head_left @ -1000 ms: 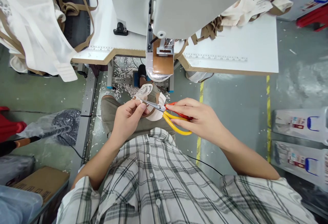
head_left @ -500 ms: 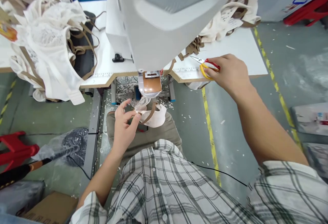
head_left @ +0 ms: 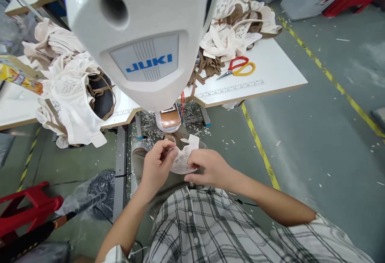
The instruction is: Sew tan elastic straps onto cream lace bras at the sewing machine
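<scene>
A white lace bra (head_left: 181, 160) hangs over my lap, just below the sewing machine's front end. My left hand (head_left: 159, 164) pinches its upper left edge between thumb and fingers. At the garment's right side is my right hand (head_left: 210, 167), fingers bent and close against the lace, the thumb held apart from them. Whether those fingertips press on the cloth I cannot tell. The scissors (head_left: 237, 69), with one red and one yellow handle, lie on the white table right of the machine.
The white sewing machine (head_left: 144, 54) stands over the table's middle. Garments with brown straps are heaped at left (head_left: 70, 94) and right (head_left: 237, 22). Brown strap scraps (head_left: 210, 65) lie near the scissors. A red stool (head_left: 33, 206) is on the floor at left.
My right hand has let go of the scissors on the table and come down to the bra. The bra has been turned, its lace now showing. The view has shifted.
</scene>
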A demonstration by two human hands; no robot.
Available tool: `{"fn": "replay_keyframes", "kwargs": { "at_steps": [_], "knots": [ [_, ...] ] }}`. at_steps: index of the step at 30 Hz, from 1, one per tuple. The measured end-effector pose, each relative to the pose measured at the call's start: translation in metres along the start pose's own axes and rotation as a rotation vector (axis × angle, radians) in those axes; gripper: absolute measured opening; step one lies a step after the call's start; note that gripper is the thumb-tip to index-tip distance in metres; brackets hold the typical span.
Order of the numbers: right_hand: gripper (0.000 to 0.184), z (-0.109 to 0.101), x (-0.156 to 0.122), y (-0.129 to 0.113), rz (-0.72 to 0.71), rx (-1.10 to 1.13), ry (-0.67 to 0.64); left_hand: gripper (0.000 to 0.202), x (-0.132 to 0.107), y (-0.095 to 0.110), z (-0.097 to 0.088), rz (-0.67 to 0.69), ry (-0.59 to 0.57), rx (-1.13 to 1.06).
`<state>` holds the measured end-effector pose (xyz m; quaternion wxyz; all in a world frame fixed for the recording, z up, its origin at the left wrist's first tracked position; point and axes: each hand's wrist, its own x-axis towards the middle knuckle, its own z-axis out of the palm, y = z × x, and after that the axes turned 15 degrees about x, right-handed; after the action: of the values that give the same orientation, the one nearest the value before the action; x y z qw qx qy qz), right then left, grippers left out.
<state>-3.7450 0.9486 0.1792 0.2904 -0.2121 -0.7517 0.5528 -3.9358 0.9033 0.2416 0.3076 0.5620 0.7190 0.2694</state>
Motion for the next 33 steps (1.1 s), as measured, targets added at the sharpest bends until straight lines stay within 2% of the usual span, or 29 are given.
{"fn": "replay_keyframes", "kwargs": {
  "at_steps": [2,3,6,8,11,13,15,20,22,26,28,33],
  "knots": [
    [0.054,-0.012,0.009,0.003,0.092,0.096,0.095,0.017,0.000,0.010,0.005,0.015,-0.041,-0.018],
    [0.059,-0.018,0.013,0.003,0.102,0.166,0.101,0.018,0.001,0.015,0.007,0.027,-0.070,-0.030],
    [0.070,-0.030,0.023,-0.003,0.105,0.436,-0.018,0.013,0.005,0.028,0.012,0.030,-0.151,-0.091],
    [0.067,-0.033,0.029,-0.008,0.152,0.631,-0.057,0.011,0.009,0.035,0.014,-0.025,-0.170,-0.181],
    [0.053,-0.034,0.038,-0.013,0.252,0.780,0.053,0.017,0.013,0.043,0.016,-0.122,-0.177,-0.307],
    [0.041,-0.035,0.044,-0.016,0.282,0.751,0.144,0.020,0.013,0.042,0.014,-0.139,-0.140,-0.358],
    [0.035,-0.037,0.052,-0.019,0.252,0.679,0.224,0.021,0.012,0.036,0.009,-0.125,-0.083,-0.359],
    [0.028,-0.047,0.081,-0.019,0.143,0.519,0.401,0.024,0.014,0.008,-0.005,-0.109,-0.102,-0.148],
    [0.020,-0.050,0.096,-0.011,0.138,0.466,0.442,0.021,0.018,-0.001,-0.008,-0.099,-0.034,-0.104],
    [0.013,-0.054,0.120,0.012,0.098,0.376,0.442,0.015,0.029,-0.005,-0.010,0.024,0.168,0.044],
    [0.013,-0.057,0.128,0.019,0.076,0.329,0.410,0.017,0.035,-0.004,-0.013,0.078,0.195,0.124],
    [0.015,-0.063,0.146,0.020,0.016,0.138,0.364,0.024,0.045,-0.006,-0.024,0.096,0.213,0.242]
  ]
}}
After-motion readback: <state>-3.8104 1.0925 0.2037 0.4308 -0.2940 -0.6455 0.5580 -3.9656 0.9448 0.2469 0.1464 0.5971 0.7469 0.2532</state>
